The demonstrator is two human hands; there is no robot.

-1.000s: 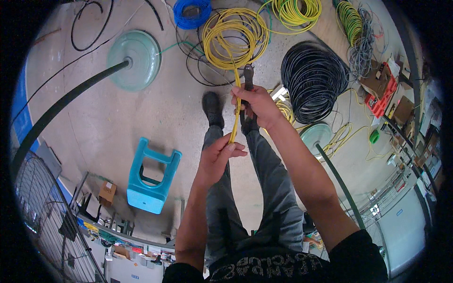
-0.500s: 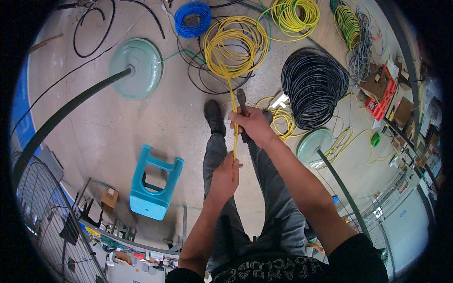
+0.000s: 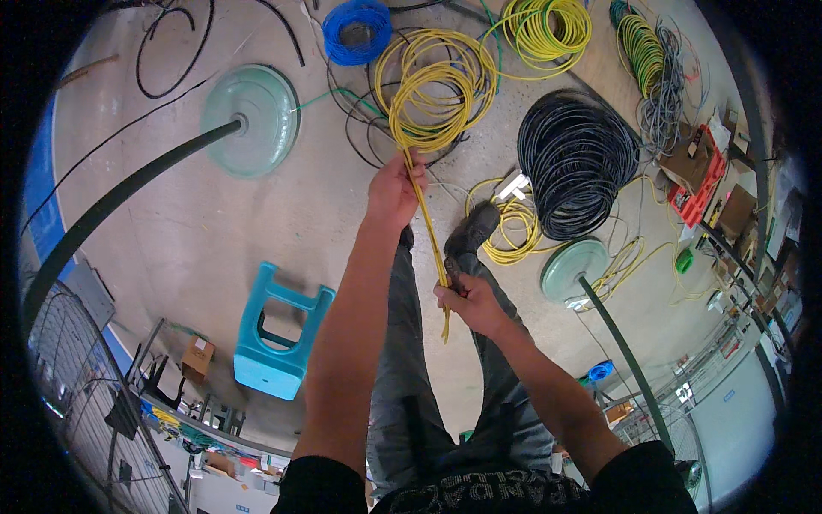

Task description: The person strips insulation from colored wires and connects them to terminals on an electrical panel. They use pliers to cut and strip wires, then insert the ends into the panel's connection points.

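Observation:
A doubled length of yellow cable (image 3: 430, 227) runs taut from a loose yellow cable coil (image 3: 411, 127) on the floor down toward me. My left hand (image 3: 396, 193) is closed around it just below the coil. Nearer my body, my right hand (image 3: 473, 305) grips the same cable, whose end pokes out under the fingers. That hand also holds a dark-handled hand tool (image 3: 453, 272); its kind is mostly hidden by the palm and fingers. Below, my dark shoe (image 3: 473, 230) stands close to a smaller yellow coil (image 3: 512, 231).
A big black cable coil (image 3: 578, 163) lies to the right, with blue (image 3: 336, 38) and yellow-green coils (image 3: 522, 34) farther off. Two poles rise from round green bases (image 3: 278, 128). A turquoise stool (image 3: 272, 377) lies at left. A red crate (image 3: 698, 193) stands far right.
My left hand has slid forward along the cable to the coil, while my right hand with the tool has come back toward my body. My right foot has shifted into view.

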